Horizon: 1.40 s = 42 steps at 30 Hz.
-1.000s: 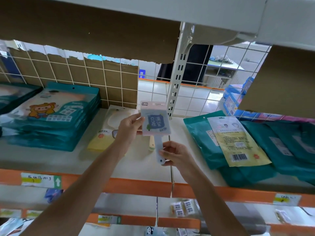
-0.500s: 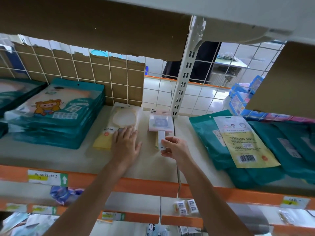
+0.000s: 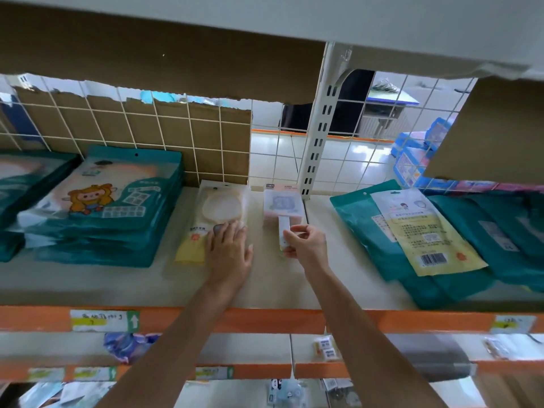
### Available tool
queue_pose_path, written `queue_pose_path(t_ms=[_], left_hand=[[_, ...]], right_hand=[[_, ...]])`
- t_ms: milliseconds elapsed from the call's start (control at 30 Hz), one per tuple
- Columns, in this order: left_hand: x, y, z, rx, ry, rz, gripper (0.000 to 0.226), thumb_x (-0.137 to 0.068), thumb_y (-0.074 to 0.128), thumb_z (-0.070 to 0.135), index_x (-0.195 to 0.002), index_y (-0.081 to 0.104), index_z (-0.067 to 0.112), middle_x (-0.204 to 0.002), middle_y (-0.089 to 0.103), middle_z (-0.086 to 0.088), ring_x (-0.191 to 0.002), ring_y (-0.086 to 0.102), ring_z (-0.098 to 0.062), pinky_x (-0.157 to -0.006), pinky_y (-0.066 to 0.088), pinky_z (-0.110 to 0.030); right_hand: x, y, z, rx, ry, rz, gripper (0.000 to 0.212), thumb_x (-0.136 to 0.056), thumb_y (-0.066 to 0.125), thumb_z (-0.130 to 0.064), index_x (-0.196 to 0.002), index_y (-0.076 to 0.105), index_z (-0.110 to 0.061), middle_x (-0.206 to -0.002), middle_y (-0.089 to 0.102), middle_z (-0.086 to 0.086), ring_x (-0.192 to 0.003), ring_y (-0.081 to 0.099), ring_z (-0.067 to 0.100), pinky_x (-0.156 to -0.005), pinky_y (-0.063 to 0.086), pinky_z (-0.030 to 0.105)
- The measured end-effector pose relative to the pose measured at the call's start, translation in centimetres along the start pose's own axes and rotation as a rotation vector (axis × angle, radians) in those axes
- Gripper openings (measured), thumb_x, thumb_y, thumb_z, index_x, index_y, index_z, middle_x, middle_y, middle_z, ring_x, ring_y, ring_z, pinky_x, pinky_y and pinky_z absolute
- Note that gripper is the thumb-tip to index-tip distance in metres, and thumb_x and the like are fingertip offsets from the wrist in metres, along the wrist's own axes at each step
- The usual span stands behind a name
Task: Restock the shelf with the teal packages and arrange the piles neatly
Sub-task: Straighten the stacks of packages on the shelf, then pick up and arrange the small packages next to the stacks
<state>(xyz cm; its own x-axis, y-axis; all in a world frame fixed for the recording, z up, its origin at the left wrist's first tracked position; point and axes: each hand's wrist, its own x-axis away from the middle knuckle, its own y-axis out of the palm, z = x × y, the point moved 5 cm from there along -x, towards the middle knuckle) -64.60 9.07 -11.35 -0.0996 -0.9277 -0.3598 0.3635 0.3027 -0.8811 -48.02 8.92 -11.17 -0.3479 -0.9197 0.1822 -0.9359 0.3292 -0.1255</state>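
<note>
as i read it, you are tidying the two odd items in the gap mid-shelf so the teal packages [image 3: 159, 178] get their room. your left hand [image 3: 228, 254] lies flat, fingers straight, pressing on the near end of the yellow pack [image 3: 217, 207]. your right hand [image 3: 307, 245] pinches the white handle of the pink carded item [image 3: 283, 205] between thumb and fingers, and its card end lies on the shelf [image 3: 147, 284] toward the wire grid [image 3: 188, 134]. to do this well, hold the left palm down so the glossy pack does not skate. slide the pink item by its handle rather than lifting it, and square it parallel to the yellow pack, just beside the upright post [image 3: 321, 134]

the teal packages sit in two groups, well apart, one either side of your hands. the left stack [image 3: 123, 237] is fairly square, with hang-hole ends toward the grid and its long axis running front to back, leaning a little right at the back. the right pile [image 3: 379, 245] is fanned and loose. its nearest package has the hang hole at the back left and its long axis runs diagonally to the front right. a pale yellow-backed pack [image 3: 432, 234] lies on top on much the same slant. i judge that pile needs turning until its long axis matches the left stack
</note>
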Motion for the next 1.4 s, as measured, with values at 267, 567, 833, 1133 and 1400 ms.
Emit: queue_pose_path(t_ms=[267, 567, 833, 1133, 1400], left_hand=[[0.2, -0.2, -0.1, 0.036, -0.002, -0.007, 0.042, -0.088, 0.057, 0.021, -0.128, 0.055, 0.011, -0.136, 0.05, -0.01, -0.13, 0.04, -0.026, -0.11, 0.02, -0.044], [0.4, -0.6, 0.3, 0.092, -0.008, 0.021, 0.043, -0.088, 0.056, 0.021, -0.13, 0.053, 0.013, -0.138, 0.049, -0.007, -0.132, 0.037, -0.023, -0.112, 0.017, -0.041], [0.5, -0.9, 2.0, 0.1, 0.175, -0.039, 0.046, -0.09, 0.056, 0.02, -0.134, 0.048, 0.01, -0.141, 0.044, -0.013, -0.136, 0.031, -0.028, -0.112, 0.014, -0.044], [-0.7, -1.8, 7.2, 0.072, 0.352, -0.006, 0.043, -0.082, 0.062, 0.017, -0.123, 0.055, 0.005, -0.13, 0.052, -0.018, -0.125, 0.044, -0.036, -0.104, 0.032, -0.052], [2.2, -0.5, 19.3, 0.122, 0.436, -0.027, 0.049, -0.084, 0.064, 0.02, -0.13, 0.05, 0.007, -0.134, 0.049, -0.018, -0.125, 0.044, -0.038, -0.102, 0.032, -0.055]], right_hand=[[-0.3, -0.4, -0.1, 0.198, -0.048, 0.055, 0.024, -0.083, 0.068, -0.015, -0.103, 0.06, -0.005, -0.086, 0.065, 0.011, -0.052, 0.059, 0.014, -0.054, 0.055, 0.029], [1.4, -2.6, -1.0, 0.619, -0.285, 0.261, 0.028, -0.092, 0.052, -0.033, -0.111, 0.06, -0.013, -0.102, 0.066, 0.004, -0.09, 0.06, 0.017, -0.079, 0.05, 0.032], [4.6, -8.1, 0.2, 1.129, -0.401, 0.238, 0.061, -0.093, 0.049, -0.036, -0.147, 0.026, -0.018, -0.154, 0.023, 0.011, -0.144, 0.012, 0.027, -0.116, 0.007, 0.041], [6.6, -16.5, 1.0, 1.143, -0.331, 0.384, 0.058, -0.087, 0.05, -0.038, -0.138, 0.044, -0.011, -0.141, 0.042, 0.019, -0.136, 0.031, 0.037, -0.111, 0.023, 0.054], [8.4, -26.5, 1.2, 1.127, -0.344, 0.375, 0.059, -0.094, 0.046, -0.038, -0.146, 0.029, -0.017, -0.154, 0.023, 0.012, -0.144, 0.01, 0.031, -0.115, 0.005, 0.046]])
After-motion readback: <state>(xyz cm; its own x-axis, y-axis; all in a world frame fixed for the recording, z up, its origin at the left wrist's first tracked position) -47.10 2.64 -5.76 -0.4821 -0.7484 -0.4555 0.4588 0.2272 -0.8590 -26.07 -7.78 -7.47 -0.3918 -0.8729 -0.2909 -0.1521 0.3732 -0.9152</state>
